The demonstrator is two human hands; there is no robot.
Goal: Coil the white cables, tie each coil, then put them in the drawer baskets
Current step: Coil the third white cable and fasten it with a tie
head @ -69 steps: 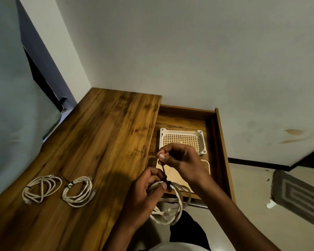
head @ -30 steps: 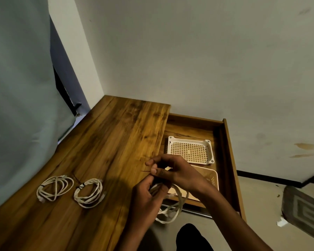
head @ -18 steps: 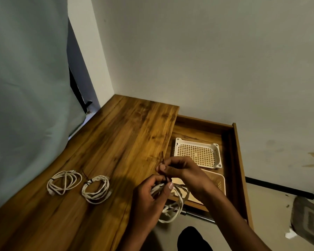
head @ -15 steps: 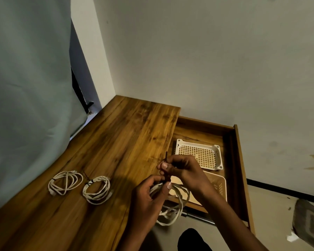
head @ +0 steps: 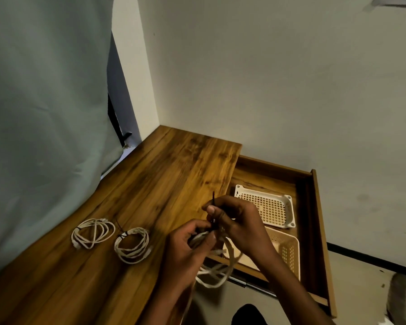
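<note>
White cable is hanging in a loose coil below the two hands, out over the gap between the surface and the open drawer, probably so the loops are dangling free and staying gathered while the tie is being worked. The left hand is curling its fingers round the top of the bundle, bunching the strands at one spot so they are not springing apart. The right hand is pinching a thin dark tie just above that spot, its free end sticking upward, which suggests it is being twisted or drawn tight round the gathered strands; how far round it is already wrapped is hidden by the fingers. Farther left on the surface, two finished coils, the nearer coil and the outer coil, are lying side by side, just apart, each showing a dark binding at its upper left, seemingly parked there until all are ready for storage. Beyond the hands, in the drawer, a tan basket is sitting nearest and a white basket is sitting behind it, both waiting within easy reach; no cable is showing in either, though the hands are covering part of the tan one.
</note>
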